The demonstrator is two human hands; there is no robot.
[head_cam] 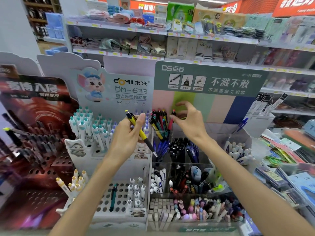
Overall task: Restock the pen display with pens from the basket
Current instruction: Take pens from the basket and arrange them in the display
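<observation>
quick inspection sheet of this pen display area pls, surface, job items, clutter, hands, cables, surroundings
surface: tiered clear display bins hold sorted pens
job's things: yellow pen, tip down; colourful pens in the back compartment; basket not in view
clutter: loose packets piled at right
grippers: left hand grips the yellow pen; right hand open, hovering by the back compartment
cables: nothing seen
surroundings: white pen stand with many bare holes; store shelves of goods behind
</observation>
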